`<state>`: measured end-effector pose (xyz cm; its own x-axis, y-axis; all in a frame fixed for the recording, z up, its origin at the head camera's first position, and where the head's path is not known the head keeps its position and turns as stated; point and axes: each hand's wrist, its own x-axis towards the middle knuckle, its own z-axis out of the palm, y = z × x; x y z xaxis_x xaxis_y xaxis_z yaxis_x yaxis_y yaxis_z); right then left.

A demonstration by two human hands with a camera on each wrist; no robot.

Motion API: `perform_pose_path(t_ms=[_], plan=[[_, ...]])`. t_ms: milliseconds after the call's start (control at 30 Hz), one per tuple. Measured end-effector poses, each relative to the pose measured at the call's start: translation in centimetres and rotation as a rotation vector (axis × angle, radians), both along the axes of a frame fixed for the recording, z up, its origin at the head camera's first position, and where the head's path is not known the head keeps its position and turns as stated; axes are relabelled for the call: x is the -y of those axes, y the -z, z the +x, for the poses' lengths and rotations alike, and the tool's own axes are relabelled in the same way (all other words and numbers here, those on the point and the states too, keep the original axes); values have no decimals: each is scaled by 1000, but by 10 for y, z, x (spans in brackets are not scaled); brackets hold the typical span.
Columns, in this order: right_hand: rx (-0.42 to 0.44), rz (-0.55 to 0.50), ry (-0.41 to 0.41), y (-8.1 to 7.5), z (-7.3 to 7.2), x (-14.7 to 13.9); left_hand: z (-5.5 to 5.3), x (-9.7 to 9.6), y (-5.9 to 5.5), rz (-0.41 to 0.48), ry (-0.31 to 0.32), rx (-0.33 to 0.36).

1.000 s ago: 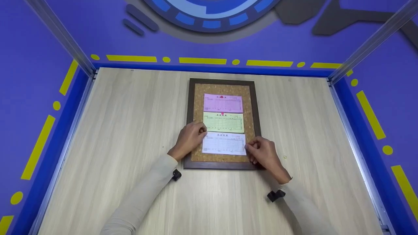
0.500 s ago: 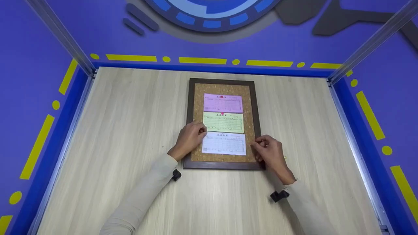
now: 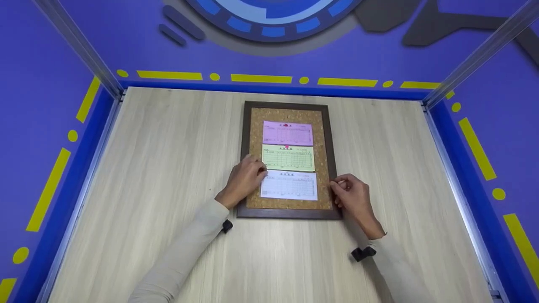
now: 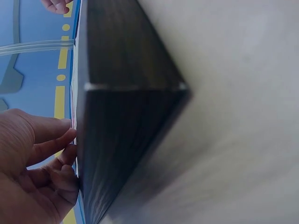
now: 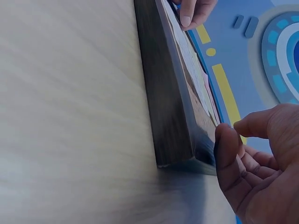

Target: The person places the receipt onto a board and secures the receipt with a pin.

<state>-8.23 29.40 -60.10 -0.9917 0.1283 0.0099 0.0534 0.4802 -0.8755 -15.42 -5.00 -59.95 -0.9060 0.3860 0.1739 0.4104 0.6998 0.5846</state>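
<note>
A cork board (image 3: 257, 115) with a dark brown frame (image 3: 290, 213) lies on the table. On it, top to bottom, are a pink slip (image 3: 276, 134), a green slip (image 3: 294, 159) and a white slip (image 3: 289, 186), all printed forms. My left hand (image 3: 245, 174) has its thumb and forefinger tips together at the white slip's upper left corner; the exact contact is hidden. By the right side of the frame is my right hand (image 3: 353, 195), fingers loosely bent. In the right wrist view a small gap shows between its thumb and forefinger (image 5: 227, 140), with nothing seen there.
A red pushpin (image 3: 286, 125) is at the pink slip's top edge, and a pinkish-red pushpin (image 3: 287, 147) at the green slip's. The light wooden table (image 3: 168, 147) is bounded by blue walls (image 3: 269, 63) with yellow marks. A tiny speck (image 3: 210, 189) lies left of the board.
My right hand has let go of the white slip's right edge and moved right, to the frame's side. The left hand has hardly moved; the slips lie as before.
</note>
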Motion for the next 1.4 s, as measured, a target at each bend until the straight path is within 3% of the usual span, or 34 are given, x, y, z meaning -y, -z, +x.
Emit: perform_pose_path(t_ms=[233, 400, 667, 900, 1167, 1400], plan=[[-75, -17, 39, 3, 3, -5, 2, 3, 1, -23, 42, -83], [-153, 12, 50, 8, 5, -10, 5, 5, 1, -88, 25, -112], [-257, 17, 52, 18, 6, -19, 11, 9, 3, -70, 21, -78], [-286, 68, 31, 23, 9, -27, 15, 11, 4, -30, 37, -9], [-249, 90, 7, 25, 12, -35, 18, 13, 6, 18, 23, 95], [-240, 121, 18, 27, 13, -42, 20, 14, 9, 95, 9, 140]])
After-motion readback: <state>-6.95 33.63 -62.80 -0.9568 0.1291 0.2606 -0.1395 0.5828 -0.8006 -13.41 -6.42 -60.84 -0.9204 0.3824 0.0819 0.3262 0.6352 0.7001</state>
